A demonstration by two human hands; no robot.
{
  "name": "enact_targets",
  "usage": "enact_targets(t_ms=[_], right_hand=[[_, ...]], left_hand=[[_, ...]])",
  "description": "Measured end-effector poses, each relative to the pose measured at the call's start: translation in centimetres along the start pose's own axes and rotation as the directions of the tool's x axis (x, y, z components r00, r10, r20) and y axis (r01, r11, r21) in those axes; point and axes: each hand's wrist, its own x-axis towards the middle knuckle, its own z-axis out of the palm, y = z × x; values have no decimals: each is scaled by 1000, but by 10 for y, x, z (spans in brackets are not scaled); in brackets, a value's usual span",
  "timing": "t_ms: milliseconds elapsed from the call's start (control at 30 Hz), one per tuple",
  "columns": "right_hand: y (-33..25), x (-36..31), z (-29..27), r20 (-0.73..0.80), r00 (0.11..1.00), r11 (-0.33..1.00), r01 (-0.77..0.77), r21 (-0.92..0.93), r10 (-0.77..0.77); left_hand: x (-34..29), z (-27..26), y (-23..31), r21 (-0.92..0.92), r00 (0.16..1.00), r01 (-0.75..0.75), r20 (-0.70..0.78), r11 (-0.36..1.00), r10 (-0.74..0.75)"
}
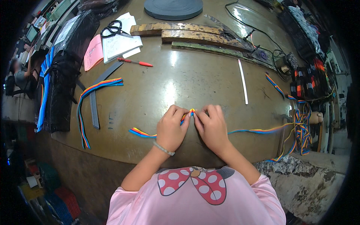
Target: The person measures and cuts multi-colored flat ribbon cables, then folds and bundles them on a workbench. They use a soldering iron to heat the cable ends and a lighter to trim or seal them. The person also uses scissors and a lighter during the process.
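Observation:
Both my hands meet near the middle of the table, pinching a flat striped strap in yellow, orange, red and blue (192,111). A small folded or bent piece of it sticks up between my fingertips. My left hand (172,125) is closed on the strap, whose loose end (142,134) lies out to the left. My right hand (210,123) pinches it from the other side. From under that hand the strap's long part (258,131) runs right to a tangled heap of the same strap (302,131) at the table's edge. My fingers hide most of the fold.
At left lie cut striped straps (98,87), grey strips (94,108) and a black wrapped bundle (65,86). Farther back are a red pen (135,62), black scissors (116,30), papers (122,47), wooden bars (195,35) and a grey webbing roll (173,8). A white stick (243,82) lies right.

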Motion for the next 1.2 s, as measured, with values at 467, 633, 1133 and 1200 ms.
enact_targets(t_ms=[467,633,1133,1200], right_hand=[[9,21,-20,370,929,892,-157,423,-13],[-2,13,-20,271,963,987,-31,157,-13],[39,6,-32,341,905,650,-421,632,255],[47,13,-34,359,905,633,-417,653,226]], left_hand=[[4,-2,-4,-108,995,59,87,992,-50],[4,-3,-1,-51,999,3,39,999,-1],[23,-11,12,-424,990,134,95,896,-103],[36,-11,17,-410,987,99,158,907,-36]])
